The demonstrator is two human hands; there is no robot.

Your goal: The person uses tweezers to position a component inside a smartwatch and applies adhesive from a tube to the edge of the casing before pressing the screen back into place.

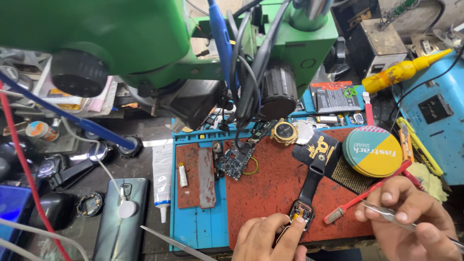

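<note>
From the head camera, your left hand (268,237) sits at the bottom centre of the frame, fingers curled down onto the opened smartwatch (301,212), whose case lies face-down on the red work mat (275,188). Your fingertips (298,221) press on the lower edge of the watch case, so the hand is closed on it from below while the black strap (314,179) runs up and away toward the middle of the frame. The exposed inside of the case shows just above your fingertips.

Your right hand (411,217) is at the lower right, closed around two tools: metal tweezers (386,215) pinched between thumb and forefinger, their points aimed left toward the watch, and a red brush (357,199) whose bristled head lies near the watch, just to its right, not touching it.

Above the strap, a black card with gold print (323,150) lies beside a round tin in teal, yellow and pink (373,151). A gold watch case (284,131) and a small circuit board (236,162) rest near the top of the mat. The green microscope body (145,34) fills the upper left. On the dark bench at lower left lie a phone (121,217) and a white tube (162,179).
</note>
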